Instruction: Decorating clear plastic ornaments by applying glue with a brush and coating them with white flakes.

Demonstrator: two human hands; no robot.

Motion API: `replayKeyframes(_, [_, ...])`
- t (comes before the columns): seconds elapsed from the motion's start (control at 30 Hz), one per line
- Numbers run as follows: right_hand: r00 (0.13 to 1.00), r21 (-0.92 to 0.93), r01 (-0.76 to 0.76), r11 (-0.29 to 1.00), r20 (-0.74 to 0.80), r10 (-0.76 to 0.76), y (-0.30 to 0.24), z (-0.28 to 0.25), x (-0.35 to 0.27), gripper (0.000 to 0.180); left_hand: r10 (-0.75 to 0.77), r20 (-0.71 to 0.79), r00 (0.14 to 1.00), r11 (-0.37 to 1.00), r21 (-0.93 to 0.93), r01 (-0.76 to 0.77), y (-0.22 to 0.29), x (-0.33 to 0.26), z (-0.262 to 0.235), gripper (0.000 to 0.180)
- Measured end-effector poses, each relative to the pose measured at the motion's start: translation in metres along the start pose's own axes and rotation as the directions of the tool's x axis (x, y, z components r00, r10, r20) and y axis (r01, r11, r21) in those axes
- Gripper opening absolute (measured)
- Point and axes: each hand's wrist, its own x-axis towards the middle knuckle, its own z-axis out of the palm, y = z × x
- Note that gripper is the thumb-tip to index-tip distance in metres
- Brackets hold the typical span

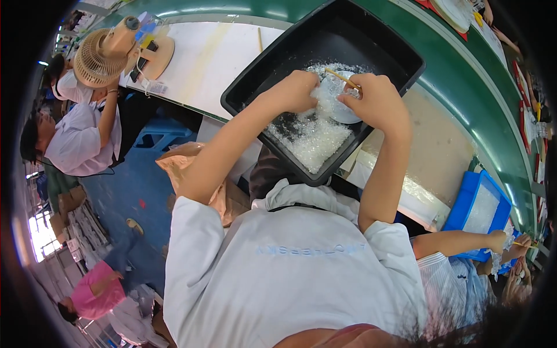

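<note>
Two bare hands work over a deep black tray [348, 37], rectangular with rounded corners, which rests partly on the pale table [217, 52] and reaches toward the wearer's lap. Clear granules [319, 142], colourless and glittering, lie heaped in the tray's nearer part and thin to scattered grains along its edges. Among them, beneath the hands, sits a round clear piece [347, 115], pale and glassy, its outline partly covered by fingers. The right hand [380, 101] has its grip narrowed on a slim, straight tan stick [341, 76], its free end pointing toward the left hand [300, 91]. The left hand's fingers curl down beside the round piece; whether its grip encloses anything cannot be told.
</note>
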Motion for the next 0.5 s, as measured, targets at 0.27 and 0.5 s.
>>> replayKeyframes(0.27, [0.998, 0.106, -0.051, 0.993, -0.025, 0.054, -0.003, -0.004, -0.005, 0.028, -0.008, -0.2, 0.98, 0.998, -0.058, -0.004, 0.015, -0.052, 0.009, 0.072])
replayKeyframes(0.5, [0.996, 0.018, 0.019, 1.0, -0.084, -0.017, -0.003, 0.003, 0.004, 0.026, 0.158, 0.19, 0.969, 0.974, -0.193, -0.121, 0.046, -0.058, 0.026, 0.081])
